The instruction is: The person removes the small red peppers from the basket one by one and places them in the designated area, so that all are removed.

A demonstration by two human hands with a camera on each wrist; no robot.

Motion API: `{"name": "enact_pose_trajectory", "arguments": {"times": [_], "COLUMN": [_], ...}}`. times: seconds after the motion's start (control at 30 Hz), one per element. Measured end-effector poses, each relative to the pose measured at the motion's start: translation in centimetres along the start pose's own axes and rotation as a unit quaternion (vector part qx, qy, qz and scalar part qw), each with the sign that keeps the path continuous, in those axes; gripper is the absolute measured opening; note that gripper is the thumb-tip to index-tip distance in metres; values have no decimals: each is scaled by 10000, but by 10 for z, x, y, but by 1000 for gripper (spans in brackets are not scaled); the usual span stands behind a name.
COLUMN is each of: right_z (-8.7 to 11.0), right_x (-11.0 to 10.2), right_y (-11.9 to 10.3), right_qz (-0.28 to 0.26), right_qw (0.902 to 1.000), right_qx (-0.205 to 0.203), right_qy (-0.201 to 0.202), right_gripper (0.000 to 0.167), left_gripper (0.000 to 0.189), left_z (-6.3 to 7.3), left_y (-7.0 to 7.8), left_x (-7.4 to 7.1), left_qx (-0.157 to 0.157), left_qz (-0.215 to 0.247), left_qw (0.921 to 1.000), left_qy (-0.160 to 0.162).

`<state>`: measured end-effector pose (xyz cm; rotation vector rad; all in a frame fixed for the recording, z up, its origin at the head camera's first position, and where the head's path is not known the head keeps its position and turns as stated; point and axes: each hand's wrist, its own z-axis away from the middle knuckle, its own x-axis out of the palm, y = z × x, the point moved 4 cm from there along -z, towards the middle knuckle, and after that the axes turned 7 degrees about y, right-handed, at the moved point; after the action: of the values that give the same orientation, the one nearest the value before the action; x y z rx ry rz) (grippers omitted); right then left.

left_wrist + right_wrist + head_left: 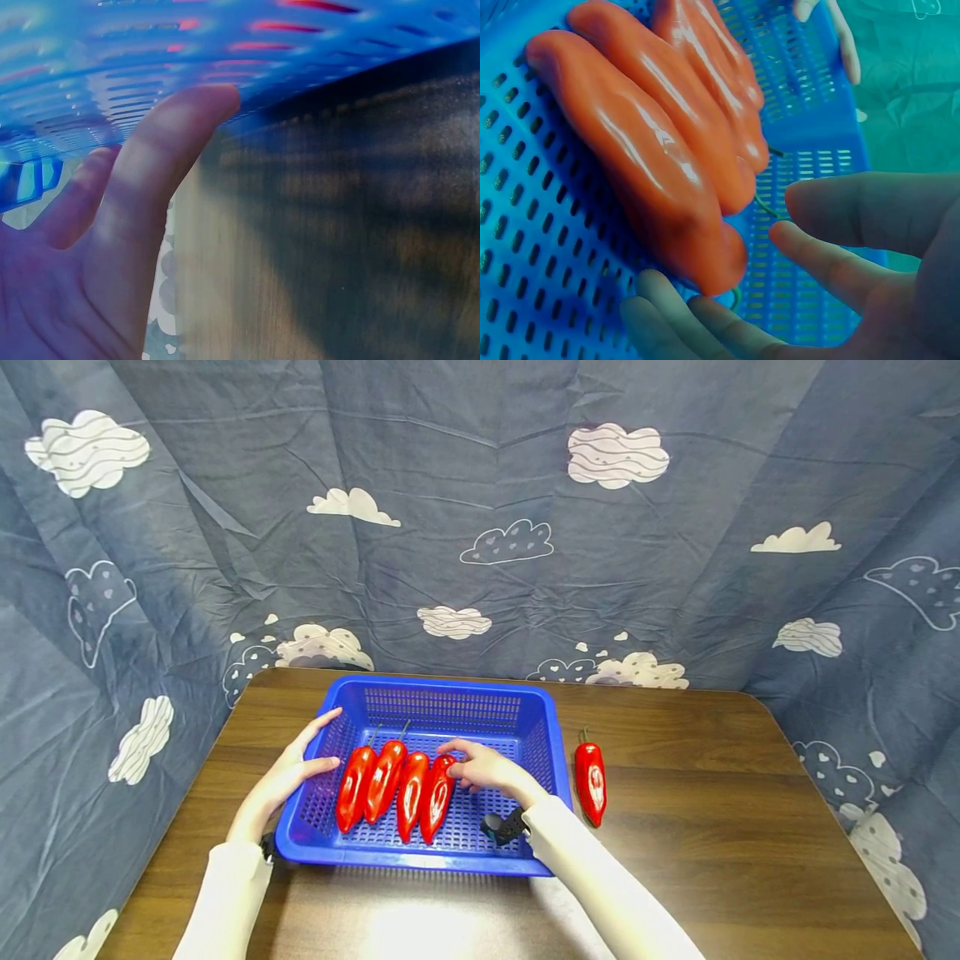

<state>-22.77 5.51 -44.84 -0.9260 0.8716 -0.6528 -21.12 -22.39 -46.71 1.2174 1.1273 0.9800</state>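
Observation:
Several glossy red peppers (412,795) lie side by side in a blue perforated plastic basket (420,860), stems toward the far side. My right hand (483,770) is inside the basket at the stem end of the rightmost pepper (641,150). In the right wrist view its fingers are spread apart around that end, with no grip on it. My left hand (288,770) is at the basket's left side, fingers extended. From the left wrist, the straight thumb (169,139) shows against the outer wall of the basket.
Another red pepper (591,783) lies on the brown wooden table (690,810), just right of the basket. Behind the table hangs a grey-blue curtain (420,568) with cloud prints. A dark wrist strap (504,827) is on my right wrist.

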Motion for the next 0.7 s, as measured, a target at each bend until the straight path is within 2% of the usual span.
{"name": "enact_pose_trajectory", "arguments": {"times": [0.3,0.47,0.7], "right_z": [-4,-4,-5], "right_x": [6,9,12], "right_y": [4,5,8], "right_qz": [478,635,388], "right_qw": [9988,9977,9988], "right_qx": [140,171,259], "right_qy": [-17,-144,-152], "right_gripper": [49,50,51], "left_gripper": [70,71,71], "left_z": [-1,0,1], "left_y": [0,-2,-3], "left_x": [0,-1,0], "left_qx": [-49,-243,-340], "left_qz": [-29,-33,78], "left_qw": [10000,9997,9994], "left_qy": [-1,7,-11]}}
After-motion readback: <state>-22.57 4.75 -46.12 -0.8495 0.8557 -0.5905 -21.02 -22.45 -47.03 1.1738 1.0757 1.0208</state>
